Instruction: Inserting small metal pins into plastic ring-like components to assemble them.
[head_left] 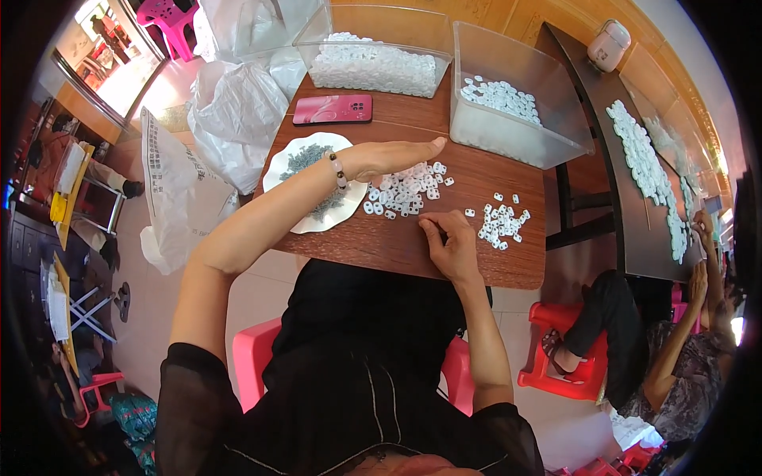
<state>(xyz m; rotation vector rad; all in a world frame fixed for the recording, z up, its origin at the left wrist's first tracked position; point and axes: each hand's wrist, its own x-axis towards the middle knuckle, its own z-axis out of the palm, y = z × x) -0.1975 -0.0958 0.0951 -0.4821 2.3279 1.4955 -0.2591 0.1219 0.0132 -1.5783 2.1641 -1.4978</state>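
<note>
The left hand (pixel 389 159) stretched flat, fingers straight, above the far edge of a pile of white two-holed pieces (pixel 401 192) on the wood-grained table (pixel 357 252). The right hand (pixel 454 247) curled nearby; whether it gripped anything, I couldn't tell.

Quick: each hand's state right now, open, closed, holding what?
Left hand: open, held out flat by the white pieces.
Right hand: curled; can't tell whether fully closed or holding anything.

1. Saw a wood-toned wall (pixel 520 16) beyond the left hand (pixel 387 159).
2. Found a brightly lit doorway (pixel 107 83) and magenta chair (pixel 165 16) far left of that hand.
3. Noted pale floor tiles (pixel 171 313) also left.
4. Spotted a dark table (pixel 644 246) and red stool (pixel 587 382) right of the right hand (pixel 454 246).
</note>
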